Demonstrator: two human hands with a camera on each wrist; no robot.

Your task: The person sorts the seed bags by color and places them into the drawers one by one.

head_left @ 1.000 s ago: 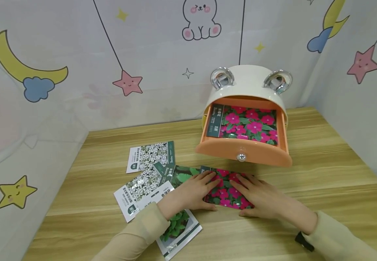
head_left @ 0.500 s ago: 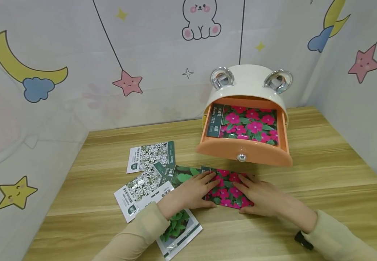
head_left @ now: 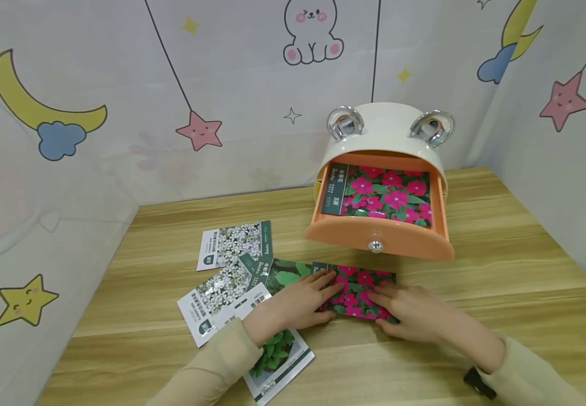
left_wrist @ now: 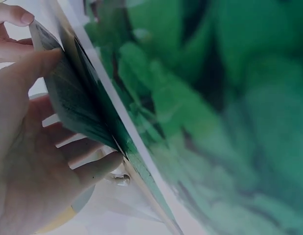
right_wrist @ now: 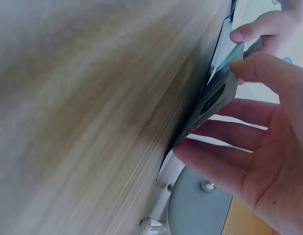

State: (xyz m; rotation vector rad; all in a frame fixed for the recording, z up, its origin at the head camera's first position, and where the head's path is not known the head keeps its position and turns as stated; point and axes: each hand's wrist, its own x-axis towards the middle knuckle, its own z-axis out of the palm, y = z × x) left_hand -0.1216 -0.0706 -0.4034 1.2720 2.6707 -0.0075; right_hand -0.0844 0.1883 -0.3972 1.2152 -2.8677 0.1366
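Packet (head_left: 358, 286), glossy with magenta flowers, is pinched between thumb and fingers by left hand (head_left: 304, 301) and right hand (head_left: 410, 312), which partly hide its ends.

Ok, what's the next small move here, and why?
Probably lift the pink packet a little, clear of the green packet it seems to overlap. The left-hand grip and right-hand grip hold its two ends, and its near edge is tilted off the table. Beyond it, the open drawer holds a matching packet.

"长春花", "beishu" on packet (head_left: 386, 195) in drawer (head_left: 409, 239)
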